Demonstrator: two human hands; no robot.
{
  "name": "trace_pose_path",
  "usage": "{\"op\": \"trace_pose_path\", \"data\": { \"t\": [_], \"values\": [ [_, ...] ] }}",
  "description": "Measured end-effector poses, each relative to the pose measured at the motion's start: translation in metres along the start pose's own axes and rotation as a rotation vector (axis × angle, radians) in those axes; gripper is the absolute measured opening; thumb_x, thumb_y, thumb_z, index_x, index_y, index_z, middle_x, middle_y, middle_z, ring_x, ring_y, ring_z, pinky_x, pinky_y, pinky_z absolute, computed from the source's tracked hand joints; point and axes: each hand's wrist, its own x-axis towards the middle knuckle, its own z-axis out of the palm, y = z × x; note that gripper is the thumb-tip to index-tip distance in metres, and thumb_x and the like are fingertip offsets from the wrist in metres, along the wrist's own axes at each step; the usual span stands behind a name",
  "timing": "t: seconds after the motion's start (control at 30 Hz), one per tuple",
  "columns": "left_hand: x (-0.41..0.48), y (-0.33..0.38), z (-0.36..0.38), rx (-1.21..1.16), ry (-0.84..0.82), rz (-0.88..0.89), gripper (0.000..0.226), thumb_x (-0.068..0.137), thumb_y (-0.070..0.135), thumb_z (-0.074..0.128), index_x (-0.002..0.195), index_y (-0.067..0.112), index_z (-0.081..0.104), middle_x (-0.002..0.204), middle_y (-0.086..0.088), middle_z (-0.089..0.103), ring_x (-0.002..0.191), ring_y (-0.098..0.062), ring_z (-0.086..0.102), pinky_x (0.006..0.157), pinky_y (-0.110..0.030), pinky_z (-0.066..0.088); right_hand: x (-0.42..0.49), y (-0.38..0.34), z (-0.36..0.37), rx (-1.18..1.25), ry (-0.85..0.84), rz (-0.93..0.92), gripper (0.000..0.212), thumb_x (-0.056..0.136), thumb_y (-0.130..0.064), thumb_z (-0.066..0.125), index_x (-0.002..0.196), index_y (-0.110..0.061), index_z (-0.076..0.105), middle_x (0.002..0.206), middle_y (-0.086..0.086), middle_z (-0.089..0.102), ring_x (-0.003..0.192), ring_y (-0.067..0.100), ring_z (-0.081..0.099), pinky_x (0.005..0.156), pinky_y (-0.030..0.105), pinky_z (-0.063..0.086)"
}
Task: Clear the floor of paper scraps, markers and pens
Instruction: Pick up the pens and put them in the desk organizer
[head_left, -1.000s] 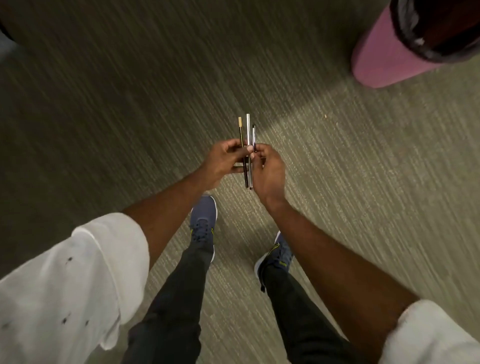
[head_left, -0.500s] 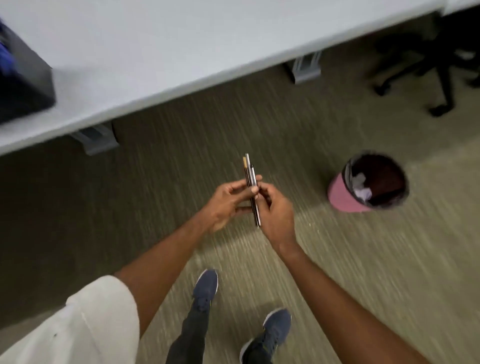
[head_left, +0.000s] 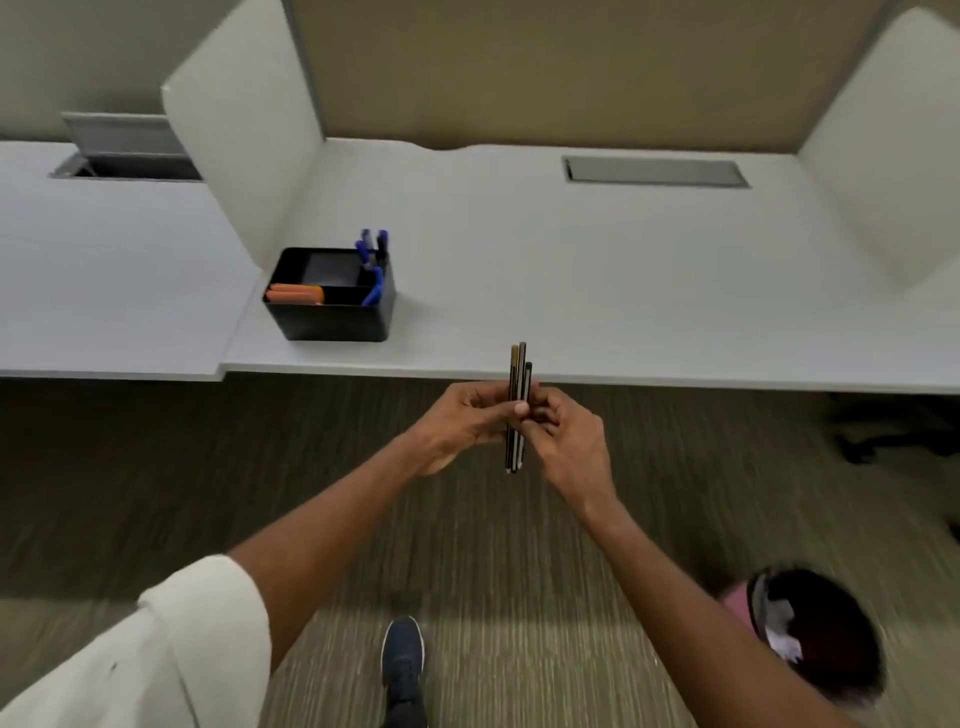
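Note:
Three thin pens (head_left: 518, 374) stand bunched upright between my hands, just in front of the desk's edge. My left hand (head_left: 462, 423) pinches them from the left and my right hand (head_left: 566, 441) grips them from the right. A black desk organiser (head_left: 332, 317) sits on the white desk (head_left: 623, 291), to the left of the pens, with orange markers (head_left: 293, 294) and blue pens (head_left: 375, 260) in its compartments. A pink bin (head_left: 815, 634) with a dark liner and paper scraps inside stands on the carpet at the lower right.
White partition panels (head_left: 244, 156) divide the desk into bays. A closed cable hatch (head_left: 654, 171) is at the back of the desk. A chair base (head_left: 893, 431) shows under the desk at right. My shoe (head_left: 402, 660) is on the striped carpet.
The view has tilted up from the floor to the desk. The bin has dropped to the lower right. Both hands still hold the pens, now gathered closer together.

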Motion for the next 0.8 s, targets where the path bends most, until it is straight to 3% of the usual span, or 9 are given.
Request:
{"op": "trace_pose_path", "data": {
  "t": [0.1,0.2,0.27,0.37,0.47,0.5,0.57,0.63,0.8],
  "values": [
    [0.001,0.034,-0.044,0.054,-0.044,0.027,0.042,0.091,0.033,0.067,0.132,0.027,0.062,0.129,-0.003,0.068,0.124,-0.019,0.064,0.098,-0.033,0.056,0.034,-0.037,0.026,0.011,-0.012,-0.02,0.027,0.094,-0.019,0.068,0.12,-0.026,0.066,0.098,-0.011,0.075,0.09,-0.005,0.072,0.081,0.01,0.057],
    [0.002,0.066,-0.084,0.109,-0.041,0.056,0.04,0.096,0.032,0.061,0.136,0.034,0.058,0.131,0.001,0.067,0.126,-0.015,0.061,0.104,-0.039,0.052,0.065,-0.071,0.054,0.022,-0.033,-0.069,0.027,0.095,-0.016,0.065,0.121,-0.022,0.065,0.103,-0.009,0.075,0.094,-0.001,0.072,0.081,0.01,0.057],
    [0.0,0.084,-0.109,0.114,-0.013,0.061,0.04,0.099,0.03,0.057,0.139,0.035,0.054,0.133,0.001,0.066,0.127,-0.014,0.061,0.108,-0.044,0.048,0.086,-0.092,0.073,0.023,-0.055,-0.105,0.027,0.095,-0.012,0.064,0.122,-0.017,0.064,0.108,-0.006,0.074,0.097,0.002,0.072,0.085,0.015,0.058],
    [-0.002,0.105,-0.139,0.175,0.034,0.09,0.044,0.102,0.032,0.053,0.145,0.03,0.047,0.134,0.0,0.065,0.128,-0.015,0.06,0.112,-0.04,0.044,0.116,-0.118,0.099,-0.029,-0.042,-0.14,0.027,0.095,-0.009,0.064,0.121,-0.016,0.063,0.107,-0.006,0.073,0.094,-0.002,0.07,0.084,0.01,0.057],
    [-0.001,0.127,-0.163,0.297,0.158,0.169,0.037,0.102,0.03,0.053,0.138,0.024,0.055,0.117,0.002,0.072,0.116,-0.006,0.065,0.105,-0.02,0.049,0.144,-0.137,0.119,-0.069,-0.025,-0.179,0.03,0.092,-0.005,0.063,0.12,-0.016,0.065,0.1,-0.006,0.075,0.085,-0.008,0.069,0.075,0.002,0.05],
    [0.0,0.134,-0.171,0.331,0.232,0.203,0.034,0.101,0.029,0.055,0.135,0.025,0.058,0.113,0.004,0.075,0.113,-0.005,0.067,0.104,-0.023,0.051,0.152,-0.142,0.124,-0.072,-0.029,-0.19,0.031,0.092,-0.005,0.063,0.121,-0.017,0.065,0.099,-0.006,0.075,0.085,-0.006,0.069,0.075,0.002,0.05],
    [0.005,0.143,-0.189,0.356,0.383,0.265,0.03,0.098,0.026,0.06,0.128,0.025,0.064,0.115,-0.006,0.072,0.112,-0.018,0.068,0.104,-0.041,0.053,0.169,-0.15,0.134,-0.062,-0.051,-0.212,0.031,0.093,-0.007,0.065,0.122,-0.018,0.065,0.099,-0.007,0.075,0.087,-0.004,0.07,0.076,0.002,0.05],
    [0.011,0.15,-0.205,0.355,0.481,0.304,0.031,0.094,0.024,0.067,0.124,0.019,0.068,0.119,-0.01,0.067,0.112,-0.022,0.067,0.1,-0.048,0.055,0.185,-0.155,0.144,-0.062,-0.068,-0.238,0.028,0.093,-0.008,0.066,0.12,-0.017,0.067,0.1,-0.008,0.075,0.085,-0.01,0.068,0.075,0.0,0.048],
    [0.033,0.157,-0.227,0.405,0.59,0.315,0.033,0.087,0.023,0.074,0.118,0.012,0.071,0.114,-0.004,0.07,0.103,-0.011,0.07,0.096,-0.037,0.058,0.229,-0.15,0.155,-0.088,-0.107,-0.281,0.023,0.092,-0.006,0.066,0.114,-0.014,0.069,0.092,-0.013,0.071,0.08,-0.015,0.066,0.074,0.0,0.048]
  ]
}}
